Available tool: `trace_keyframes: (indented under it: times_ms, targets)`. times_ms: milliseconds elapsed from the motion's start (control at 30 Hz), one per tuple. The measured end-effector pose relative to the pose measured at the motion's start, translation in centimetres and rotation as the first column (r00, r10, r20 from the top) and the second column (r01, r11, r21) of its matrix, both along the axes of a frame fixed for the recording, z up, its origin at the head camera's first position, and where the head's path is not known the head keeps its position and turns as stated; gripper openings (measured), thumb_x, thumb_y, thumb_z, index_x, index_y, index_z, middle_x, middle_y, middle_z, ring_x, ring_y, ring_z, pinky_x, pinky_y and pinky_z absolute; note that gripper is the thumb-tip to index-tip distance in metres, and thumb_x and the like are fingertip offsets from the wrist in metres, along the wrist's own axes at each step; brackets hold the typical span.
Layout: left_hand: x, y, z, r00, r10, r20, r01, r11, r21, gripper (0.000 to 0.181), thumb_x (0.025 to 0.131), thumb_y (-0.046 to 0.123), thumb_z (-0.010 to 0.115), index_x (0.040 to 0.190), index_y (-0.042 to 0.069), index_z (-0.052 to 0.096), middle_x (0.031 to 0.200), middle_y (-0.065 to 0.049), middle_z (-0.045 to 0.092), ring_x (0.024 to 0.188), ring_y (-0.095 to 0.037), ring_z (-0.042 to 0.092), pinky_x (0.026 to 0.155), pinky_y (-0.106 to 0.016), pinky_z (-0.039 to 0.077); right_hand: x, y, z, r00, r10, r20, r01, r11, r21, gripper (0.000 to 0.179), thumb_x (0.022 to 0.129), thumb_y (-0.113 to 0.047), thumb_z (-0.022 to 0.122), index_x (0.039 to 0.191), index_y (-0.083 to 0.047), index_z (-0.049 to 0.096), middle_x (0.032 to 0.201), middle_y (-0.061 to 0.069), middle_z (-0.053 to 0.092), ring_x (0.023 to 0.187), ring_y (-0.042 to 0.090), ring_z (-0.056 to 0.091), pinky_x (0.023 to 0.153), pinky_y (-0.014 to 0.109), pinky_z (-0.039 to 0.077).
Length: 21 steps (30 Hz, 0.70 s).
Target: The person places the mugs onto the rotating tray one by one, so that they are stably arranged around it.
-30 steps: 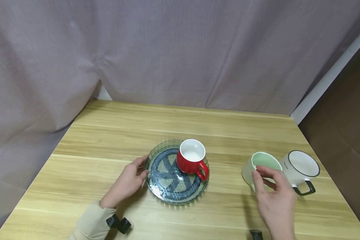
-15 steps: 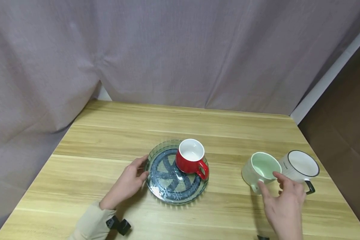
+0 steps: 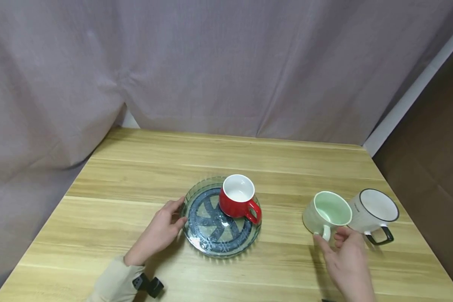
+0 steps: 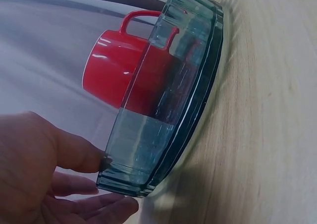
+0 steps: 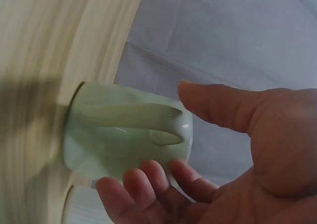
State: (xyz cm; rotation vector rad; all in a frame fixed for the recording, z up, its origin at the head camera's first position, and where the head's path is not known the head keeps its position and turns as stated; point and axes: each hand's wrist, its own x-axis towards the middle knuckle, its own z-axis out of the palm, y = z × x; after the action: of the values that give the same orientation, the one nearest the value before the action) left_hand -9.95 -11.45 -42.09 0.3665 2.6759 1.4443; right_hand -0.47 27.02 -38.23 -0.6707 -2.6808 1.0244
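In the head view, my left hand (image 3: 164, 228) holds the left edge of a round glass dish (image 3: 196, 241) with a dark blue pattern. The left wrist view shows the thumb against the dish wall (image 4: 131, 154) and fingertips low by its base. A red mug (image 3: 235, 205), white inside, stands upright in the dish. My right hand (image 3: 349, 260) is at the handle (image 3: 326, 233) of a pale green mug (image 3: 311, 216). Thumb and bent fingers are spread to either side of that handle (image 5: 129, 116) in the right wrist view, not closed round it.
A white mug (image 3: 358, 216) with a dark rim and black handle stands right beside the green mug. The wooden table (image 3: 143, 167) ends at a grey curtain (image 3: 196, 71) behind, and a brown panel (image 3: 430, 147) stands on the right.
My right hand has come down from over the green mug, shifting right then back left to its handle. My left hand and the dish have kept their places.
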Motion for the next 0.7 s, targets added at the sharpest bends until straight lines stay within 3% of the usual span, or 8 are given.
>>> trace_keyframes:
  times_ms: [200, 467, 700]
  targets:
    - [0.1, 0.1, 0.1, 0.999, 0.013, 0.033, -0.014, 0.999, 0.030, 0.059, 0.088, -0.001, 0.064, 0.141, -0.010, 0.039, 0.131, -0.028, 0.054, 0.117, -0.038, 0.057, 0.101, -0.044, 0.046, -0.3, 0.2, -0.3, 0.997, 0.030, 0.072, -0.034, 0.998, 0.054, 0.048, 0.094, -0.026, 0.064, 0.118, 0.012, 0.050, 0.108, 0.024, 0.050, 0.096, 0.035, 0.055, 0.073, 0.043, 0.049]
    - [0.2, 0.1, -0.1, 0.999, 0.017, 0.043, -0.019, 0.999, 0.044, 0.058, 0.089, -0.001, 0.063, 0.141, -0.009, 0.040, 0.127, -0.027, 0.057, 0.114, -0.037, 0.059, 0.100, -0.045, 0.047, -0.2, 1.0, -0.6, 1.000, 0.031, 0.001, -0.031, 0.997, 0.072, 0.031, 0.092, -0.010, 0.062, 0.111, 0.013, 0.054, 0.096, 0.022, 0.058, 0.085, 0.030, 0.058, 0.059, 0.021, 0.045]
    - [0.3, 0.0, -0.1, 0.999, 0.023, 0.049, -0.025, 0.999, 0.043, 0.062, 0.088, 0.001, 0.065, 0.143, -0.008, 0.038, 0.128, -0.025, 0.057, 0.115, -0.036, 0.058, 0.101, -0.044, 0.047, 0.0, 1.5, -0.6, 0.999, -0.007, 0.033, 0.004, 0.997, 0.076, 0.036, 0.096, -0.013, 0.056, 0.119, 0.014, 0.051, 0.101, 0.024, 0.056, 0.091, 0.032, 0.054, 0.066, 0.030, 0.043]
